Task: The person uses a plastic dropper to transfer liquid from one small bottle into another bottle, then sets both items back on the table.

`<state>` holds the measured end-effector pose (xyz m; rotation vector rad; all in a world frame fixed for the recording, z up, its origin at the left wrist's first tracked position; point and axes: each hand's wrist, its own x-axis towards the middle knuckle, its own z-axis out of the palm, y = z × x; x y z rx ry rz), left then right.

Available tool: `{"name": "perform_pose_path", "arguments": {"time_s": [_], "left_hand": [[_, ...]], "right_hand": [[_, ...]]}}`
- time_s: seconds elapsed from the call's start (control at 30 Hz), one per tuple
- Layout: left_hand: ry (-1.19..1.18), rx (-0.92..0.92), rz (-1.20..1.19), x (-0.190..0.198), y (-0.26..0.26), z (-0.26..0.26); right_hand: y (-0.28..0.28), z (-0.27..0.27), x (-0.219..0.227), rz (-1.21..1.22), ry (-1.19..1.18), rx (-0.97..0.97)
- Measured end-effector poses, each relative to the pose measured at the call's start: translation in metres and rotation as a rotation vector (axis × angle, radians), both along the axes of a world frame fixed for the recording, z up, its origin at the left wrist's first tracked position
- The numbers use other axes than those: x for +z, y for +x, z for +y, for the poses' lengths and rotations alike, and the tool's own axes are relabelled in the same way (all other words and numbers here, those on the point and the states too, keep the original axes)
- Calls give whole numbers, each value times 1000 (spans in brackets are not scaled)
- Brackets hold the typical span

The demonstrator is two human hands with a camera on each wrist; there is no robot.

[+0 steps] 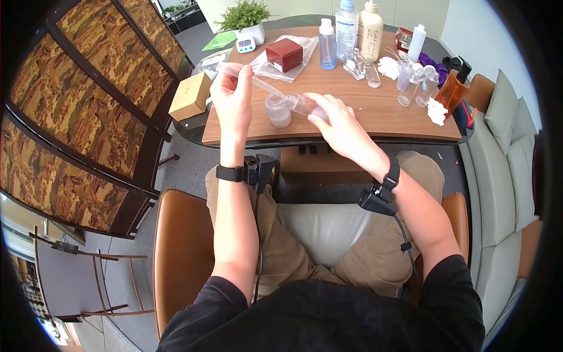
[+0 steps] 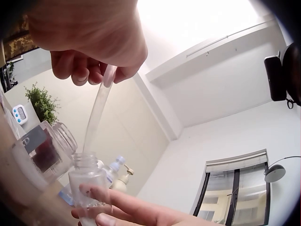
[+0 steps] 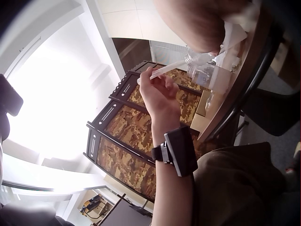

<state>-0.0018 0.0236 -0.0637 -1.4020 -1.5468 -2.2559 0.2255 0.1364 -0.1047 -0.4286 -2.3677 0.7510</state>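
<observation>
My left hand (image 1: 233, 105) pinches a long translucent plastic dropper (image 2: 96, 110) between thumb and fingers. The dropper slants down to the right, its thin end at the open neck of a small clear bottle (image 2: 88, 181). My right hand (image 1: 340, 124) grips that bottle around its body; the bottle tilts toward my left hand in the head view. A little clear liquid shows low in the bottle. Right beside the bottle's neck stands a wide clear jar (image 1: 278, 114) with a label, uncapped, with pale contents near its bottom.
Behind my hands are a dark red box (image 1: 284, 56), a blue pump bottle (image 1: 327, 47) and a cream pump bottle (image 1: 369, 32). Several small clear bottles, crumpled tissue (image 1: 437, 111) and an amber bottle (image 1: 454, 91) stand right. A cardboard box (image 1: 190, 97) sits at the left edge.
</observation>
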Motion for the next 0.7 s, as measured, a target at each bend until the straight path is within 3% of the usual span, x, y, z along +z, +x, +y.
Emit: {"name": "perform_pose_path", "arguments": {"time_s": [0.7], "left_hand": [[136,50,-14,5,-4,-12]], "right_hand": [[-1,2,-2,13,4,16]]}}
